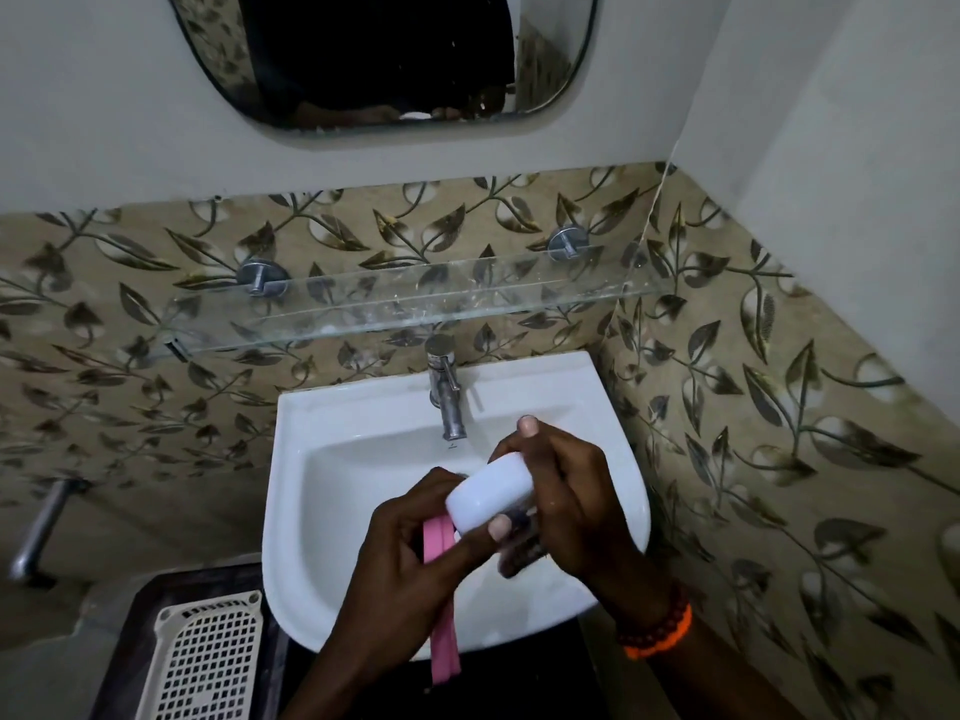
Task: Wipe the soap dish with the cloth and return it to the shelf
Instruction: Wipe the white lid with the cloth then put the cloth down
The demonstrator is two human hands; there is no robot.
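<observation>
A white oval soap dish (488,493) is held tilted over the basin between both hands. My right hand (569,491) grips its far and right side, forefinger raised above it. My left hand (410,563) holds a pink cloth (444,641), which hangs down as a narrow folded strip past the basin's front. The left thumb presses on the dish's near edge. Something dark and blurred shows under the dish by my right fingers; I cannot tell what it is. The glass shelf (395,304) is fixed to the tiled wall above the tap, with nothing on it.
A white washbasin (291,511) sits below the hands, with a chrome tap (447,397) at its back. A mirror (384,54) hangs above the shelf. A white perforated basket (208,662) stands at the lower left, a metal pipe (36,527) at the far left.
</observation>
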